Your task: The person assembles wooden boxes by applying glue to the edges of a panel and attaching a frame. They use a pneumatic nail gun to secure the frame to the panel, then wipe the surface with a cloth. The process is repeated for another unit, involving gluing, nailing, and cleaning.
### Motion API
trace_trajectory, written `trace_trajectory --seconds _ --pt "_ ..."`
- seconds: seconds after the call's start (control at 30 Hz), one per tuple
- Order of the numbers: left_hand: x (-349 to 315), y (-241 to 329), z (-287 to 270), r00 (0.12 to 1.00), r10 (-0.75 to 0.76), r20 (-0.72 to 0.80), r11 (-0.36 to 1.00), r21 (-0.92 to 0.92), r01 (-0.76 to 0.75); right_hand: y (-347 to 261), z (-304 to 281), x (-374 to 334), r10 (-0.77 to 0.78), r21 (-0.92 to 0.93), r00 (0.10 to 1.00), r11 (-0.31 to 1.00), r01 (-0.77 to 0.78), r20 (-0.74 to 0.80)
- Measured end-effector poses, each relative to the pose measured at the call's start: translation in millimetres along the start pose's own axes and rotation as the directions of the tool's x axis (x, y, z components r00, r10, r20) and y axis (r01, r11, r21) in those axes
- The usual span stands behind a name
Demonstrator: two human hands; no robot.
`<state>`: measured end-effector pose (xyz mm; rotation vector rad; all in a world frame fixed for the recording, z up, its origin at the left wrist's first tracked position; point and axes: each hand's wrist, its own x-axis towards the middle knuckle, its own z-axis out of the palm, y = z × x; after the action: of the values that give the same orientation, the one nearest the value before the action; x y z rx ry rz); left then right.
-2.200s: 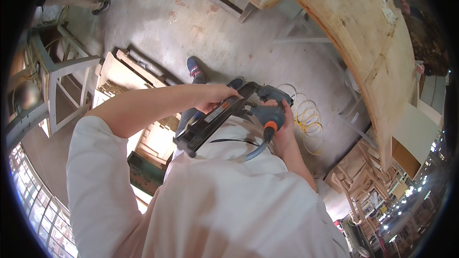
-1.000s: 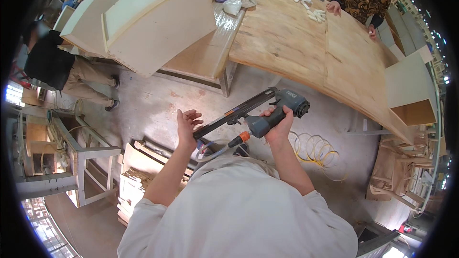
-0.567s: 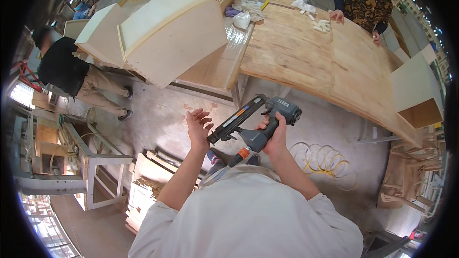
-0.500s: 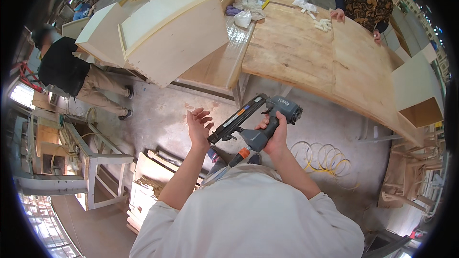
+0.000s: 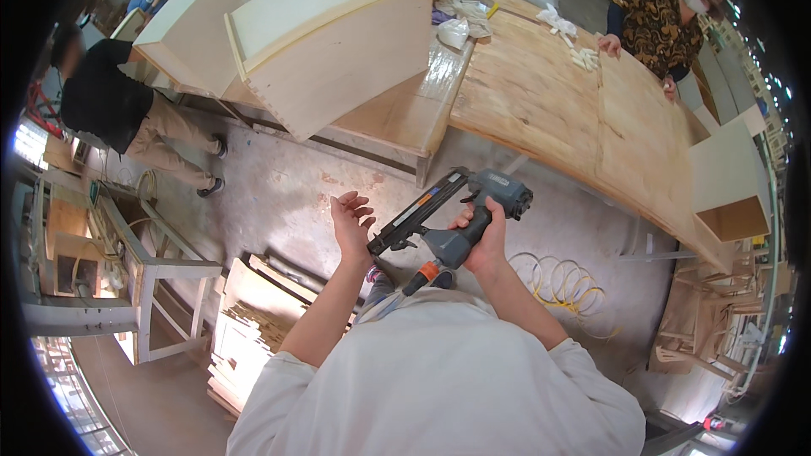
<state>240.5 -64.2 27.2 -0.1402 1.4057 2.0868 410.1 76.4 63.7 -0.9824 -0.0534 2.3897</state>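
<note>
A dark grey pneumatic nail gun (image 5: 448, 243) with a long black magazine is gripped by its handle in my right hand (image 5: 488, 241). An orange and black air fitting (image 5: 421, 278) sticks out at the handle's lower end. My left hand (image 5: 350, 221) is raised beside the far end of the magazine, fingers apart and slightly curled, with nothing in it. Its wrist is close to the magazine's tip; whether they touch I cannot tell. Ahead of my hands stand a plywood-topped table (image 5: 532, 89) and a pale wooden cabinet box (image 5: 338, 59) on a lower bench.
A coiled yellow air hose (image 5: 562, 287) lies on the floor at right. Wood strips (image 5: 253, 321) are stacked at lower left near a wooden frame stand (image 5: 177, 268). An open box (image 5: 733, 177) sits on the table's right end. One person (image 5: 659, 25) stands across the table, another (image 5: 118, 101) at left.
My view has shifted, so the tables and boxes ahead sit a little further right. Both hands and the nail gun keep almost the same pose.
</note>
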Motion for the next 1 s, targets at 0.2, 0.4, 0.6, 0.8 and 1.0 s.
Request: trace_trajectory --seconds 0.2,0.4,0.6,0.8,1.0 --pt "9 13 -19 0.993 0.106 -0.045 0.994 0.005 -0.106 12 18 5 -0.02 -0.065 1.0 0.998 0.021 0.005" --pt "14 22 -44 0.987 0.152 -0.05 0.988 -0.009 -0.153 32 28 13 0.043 -0.054 0.999 0.998 -0.043 0.001" --pt "10 29 -46 0.991 0.133 0.018 0.99 0.054 -0.134 43 36 20 0.061 -0.041 0.997 0.997 -0.06 0.04" --pt "4 32 -48 0.98 0.116 0.162 0.992 0.02 -0.121 47 56 25 0.042 -0.111 0.997 0.993 -0.035 0.068" --pt "-6 65 -41 0.974 -0.031 0.225 0.998 -0.043 0.042 40 90 41 0.153 -0.17 0.983 0.976 -0.135 0.102"
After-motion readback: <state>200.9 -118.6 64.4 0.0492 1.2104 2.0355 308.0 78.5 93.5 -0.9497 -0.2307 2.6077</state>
